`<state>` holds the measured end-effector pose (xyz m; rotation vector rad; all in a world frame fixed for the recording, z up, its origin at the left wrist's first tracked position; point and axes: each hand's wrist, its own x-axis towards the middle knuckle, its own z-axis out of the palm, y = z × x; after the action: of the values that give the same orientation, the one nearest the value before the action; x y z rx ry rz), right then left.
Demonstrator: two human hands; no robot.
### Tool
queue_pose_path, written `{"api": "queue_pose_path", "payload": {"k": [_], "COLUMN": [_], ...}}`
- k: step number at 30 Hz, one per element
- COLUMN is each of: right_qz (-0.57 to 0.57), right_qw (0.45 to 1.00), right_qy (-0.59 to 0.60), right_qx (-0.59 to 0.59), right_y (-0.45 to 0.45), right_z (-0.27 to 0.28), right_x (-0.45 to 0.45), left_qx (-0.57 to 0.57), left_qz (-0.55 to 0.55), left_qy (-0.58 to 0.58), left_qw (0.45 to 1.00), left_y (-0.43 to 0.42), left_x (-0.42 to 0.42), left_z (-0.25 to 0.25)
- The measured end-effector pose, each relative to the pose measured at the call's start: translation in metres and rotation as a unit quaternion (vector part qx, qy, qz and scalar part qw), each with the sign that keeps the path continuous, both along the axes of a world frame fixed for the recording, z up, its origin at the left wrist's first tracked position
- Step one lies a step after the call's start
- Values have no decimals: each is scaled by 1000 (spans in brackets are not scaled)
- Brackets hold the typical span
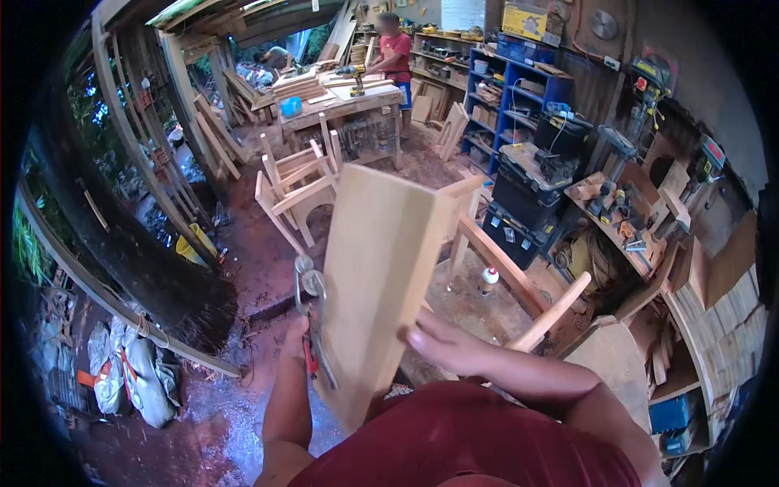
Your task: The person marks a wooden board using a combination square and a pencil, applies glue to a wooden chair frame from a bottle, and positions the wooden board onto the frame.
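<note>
Head view: pale, brown-streaked wooden board; right grip closed on its edge; left grip unclear

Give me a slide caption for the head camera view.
Right hand touching a pale rectangular wooden board; left hand beside a grey metal clamp.

The board at centre is smooth, matt wood; the clamp at eight o'clock, shiny metal; the shirt between five and six, matt cloth.
</note>
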<state>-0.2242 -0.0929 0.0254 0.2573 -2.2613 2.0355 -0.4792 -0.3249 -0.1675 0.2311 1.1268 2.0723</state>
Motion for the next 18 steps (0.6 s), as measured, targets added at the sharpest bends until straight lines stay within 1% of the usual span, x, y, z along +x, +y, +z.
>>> {"api": "queue_pose_path", "payload": {"k": [1,2,3,4,5,6,7,8,9,10,11,12,14,16,18], "right_qz": [72,100,127,137,148,68,-1,-105,-205,-307,-392,-465,-541,-561,-567], "right_qw": [997,994,987,986,984,965,931,887,843,791,738,679,599,571,565], "right_qy": [1,-4,-10,-27,-47,-98,-110,-158,-195,-235,-274,-313,-360,-379,-385], "right_qx": [-11,-54,-98,-91,-84,-233,-347,-421,-457,-474,-477,-474,-467,-464,-459], "right_y": [10,18,28,47,69,80,96,100,102,101,99,91,77,68,62], "right_z": [4,1,-5,-10,-19,-55,-93,-122,-149,-177,-203,-229,-269,-289,-303], "right_x": [19,42,69,95,127,174,220,261,291,314,334,349,365,367,366], "left_qx": [-35,-33,-28,-25,-26,-64,-101,-104,-89,-74,-80,-82,-73,-74,-86], "left_qz": [40,41,28,15,15,4,-6,-4,-15,-28,2,1,-22,-5,11], "left_qy": [0,2,37,71,70,84,95,88,71,54,55,49,50,52,52], "left_qw": [999,999,999,997,997,994,990,991,993,995,995,995,996,996,995], "left_y": [-5,-5,-5,-3,-6,-12,-13,-12,-11,-8,3,5,10,14,8], "left_x": [-1,10,29,39,35,30,30,34,35,34,47,49,47,53,59], "left_z": [-20,-14,1,9,3,-7,-15,-20,-21,-19,-2,-5,-10,-4,-3]}}
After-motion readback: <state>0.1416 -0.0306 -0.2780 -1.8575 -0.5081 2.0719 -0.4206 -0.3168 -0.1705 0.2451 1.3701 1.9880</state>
